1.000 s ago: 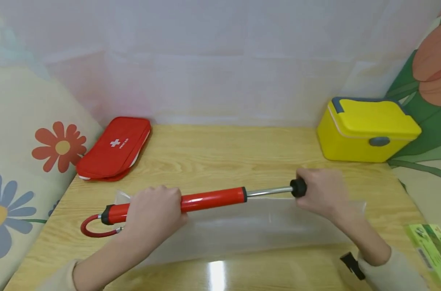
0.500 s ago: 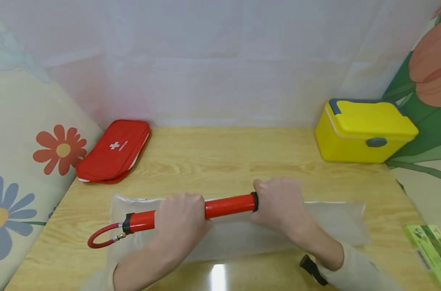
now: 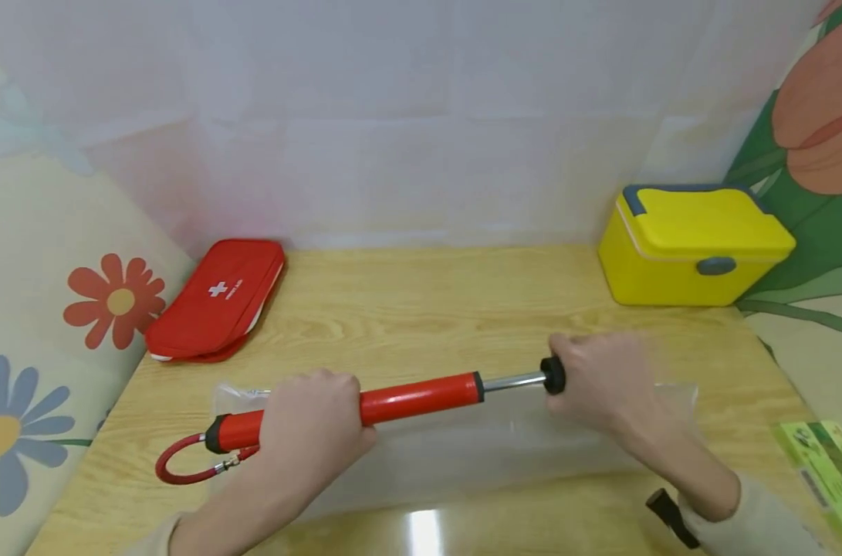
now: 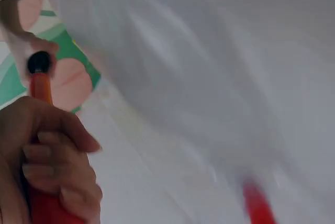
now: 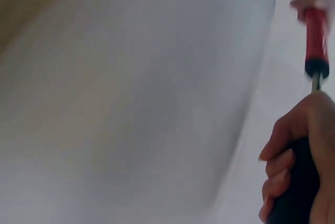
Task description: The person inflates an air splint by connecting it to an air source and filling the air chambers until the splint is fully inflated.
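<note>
A red hand pump (image 3: pixel 421 398) is held almost level above the table, its metal rod partly drawn out at the right. My left hand (image 3: pixel 316 425) grips the red barrel, fingers wrapped round it, as the left wrist view also shows. My right hand (image 3: pixel 604 382) grips the black handle (image 5: pixel 298 187) at the rod's end. From the barrel's left end a short red hose (image 3: pixel 180 463) loops back toward the left hand. Under the pump lies a long clear plastic bag or sleeve (image 3: pixel 462 455), partly hidden by the hands; whether the hose joins it I cannot tell.
On the wooden table (image 3: pixel 434 309), a red first aid pouch (image 3: pixel 219 297) lies at the back left. A yellow box (image 3: pixel 694 247) with a blue handle stands at the back right. A green packet (image 3: pixel 826 471) sits at the right edge.
The right hand pushed the handle in against the barrel, then drew it back out to the right, baring the rod again. The left hand and barrel shifted right, then back left.
</note>
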Action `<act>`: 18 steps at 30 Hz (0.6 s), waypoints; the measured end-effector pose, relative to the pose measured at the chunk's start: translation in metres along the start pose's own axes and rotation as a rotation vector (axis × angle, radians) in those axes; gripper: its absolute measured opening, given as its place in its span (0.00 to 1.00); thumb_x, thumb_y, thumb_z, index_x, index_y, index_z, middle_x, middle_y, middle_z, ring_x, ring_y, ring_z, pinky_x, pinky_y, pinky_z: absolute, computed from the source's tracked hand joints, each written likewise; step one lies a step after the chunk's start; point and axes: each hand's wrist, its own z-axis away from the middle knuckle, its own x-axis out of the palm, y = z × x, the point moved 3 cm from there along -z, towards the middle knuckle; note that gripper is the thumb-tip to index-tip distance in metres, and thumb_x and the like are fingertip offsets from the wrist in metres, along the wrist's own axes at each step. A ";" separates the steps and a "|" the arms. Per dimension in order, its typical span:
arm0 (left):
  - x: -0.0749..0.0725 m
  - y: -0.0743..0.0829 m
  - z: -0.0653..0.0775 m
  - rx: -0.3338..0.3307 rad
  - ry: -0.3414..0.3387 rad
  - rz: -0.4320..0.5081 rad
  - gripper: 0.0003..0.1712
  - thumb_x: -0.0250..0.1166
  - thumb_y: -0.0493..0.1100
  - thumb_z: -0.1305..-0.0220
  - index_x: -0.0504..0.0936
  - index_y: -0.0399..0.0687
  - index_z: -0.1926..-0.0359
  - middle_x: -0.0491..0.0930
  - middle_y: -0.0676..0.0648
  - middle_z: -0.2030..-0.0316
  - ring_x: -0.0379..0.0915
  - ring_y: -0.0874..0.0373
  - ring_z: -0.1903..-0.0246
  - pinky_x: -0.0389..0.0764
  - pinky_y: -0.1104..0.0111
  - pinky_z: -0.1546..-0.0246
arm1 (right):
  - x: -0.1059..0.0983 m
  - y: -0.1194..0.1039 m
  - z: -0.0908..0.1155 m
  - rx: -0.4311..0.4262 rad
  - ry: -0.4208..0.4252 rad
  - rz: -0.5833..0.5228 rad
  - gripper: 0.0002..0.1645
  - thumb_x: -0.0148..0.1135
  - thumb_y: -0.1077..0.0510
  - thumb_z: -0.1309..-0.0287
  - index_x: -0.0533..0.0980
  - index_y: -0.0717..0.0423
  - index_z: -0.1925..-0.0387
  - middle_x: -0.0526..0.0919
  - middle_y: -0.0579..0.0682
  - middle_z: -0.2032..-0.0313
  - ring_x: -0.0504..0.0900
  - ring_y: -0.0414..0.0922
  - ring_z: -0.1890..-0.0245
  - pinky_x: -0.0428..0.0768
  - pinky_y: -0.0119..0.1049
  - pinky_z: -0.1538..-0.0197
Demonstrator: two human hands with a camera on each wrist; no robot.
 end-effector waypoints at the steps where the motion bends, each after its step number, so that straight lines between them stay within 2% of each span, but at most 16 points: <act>1: 0.003 0.005 0.000 0.011 -0.001 -0.002 0.15 0.73 0.47 0.58 0.77 0.44 0.82 0.66 0.52 0.90 0.61 0.56 0.89 0.66 0.66 0.87 | 0.004 -0.006 0.000 0.006 -0.031 0.003 0.14 0.63 0.55 0.74 0.64 0.49 0.85 0.58 0.38 0.92 0.56 0.37 0.91 0.54 0.32 0.86; 5: 0.013 0.024 0.001 0.029 0.005 -0.009 0.18 0.74 0.50 0.57 0.76 0.45 0.85 0.64 0.52 0.91 0.60 0.57 0.90 0.65 0.67 0.89 | 0.015 -0.036 -0.002 0.034 -0.130 0.004 0.16 0.64 0.53 0.76 0.63 0.48 0.85 0.58 0.39 0.92 0.57 0.37 0.91 0.54 0.32 0.86; 8: 0.016 0.032 0.001 0.027 -0.006 -0.004 0.19 0.74 0.51 0.56 0.76 0.44 0.84 0.63 0.52 0.91 0.60 0.57 0.91 0.64 0.69 0.89 | 0.015 -0.056 -0.007 0.013 -0.124 0.020 0.17 0.66 0.52 0.78 0.65 0.48 0.85 0.59 0.40 0.92 0.58 0.38 0.91 0.57 0.33 0.87; 11: 0.014 0.031 0.001 0.024 -0.007 0.001 0.19 0.74 0.51 0.55 0.75 0.45 0.85 0.63 0.53 0.92 0.60 0.57 0.91 0.63 0.69 0.89 | 0.016 -0.066 -0.014 -0.039 -0.066 0.005 0.15 0.65 0.53 0.78 0.67 0.48 0.84 0.59 0.39 0.91 0.57 0.37 0.91 0.57 0.32 0.87; 14: 0.007 0.019 -0.003 0.020 -0.012 0.005 0.16 0.70 0.47 0.55 0.74 0.46 0.86 0.64 0.52 0.92 0.60 0.57 0.91 0.63 0.69 0.90 | 0.021 -0.054 -0.020 -0.109 0.001 -0.050 0.13 0.64 0.54 0.74 0.67 0.48 0.82 0.59 0.38 0.90 0.57 0.36 0.90 0.57 0.31 0.87; 18: 0.000 -0.005 -0.011 -0.009 -0.006 -0.008 0.12 0.68 0.44 0.56 0.75 0.44 0.83 0.65 0.51 0.90 0.61 0.56 0.90 0.65 0.67 0.90 | 0.023 -0.011 -0.021 -0.100 0.060 -0.091 0.12 0.64 0.57 0.73 0.68 0.51 0.82 0.61 0.39 0.90 0.57 0.37 0.90 0.57 0.32 0.86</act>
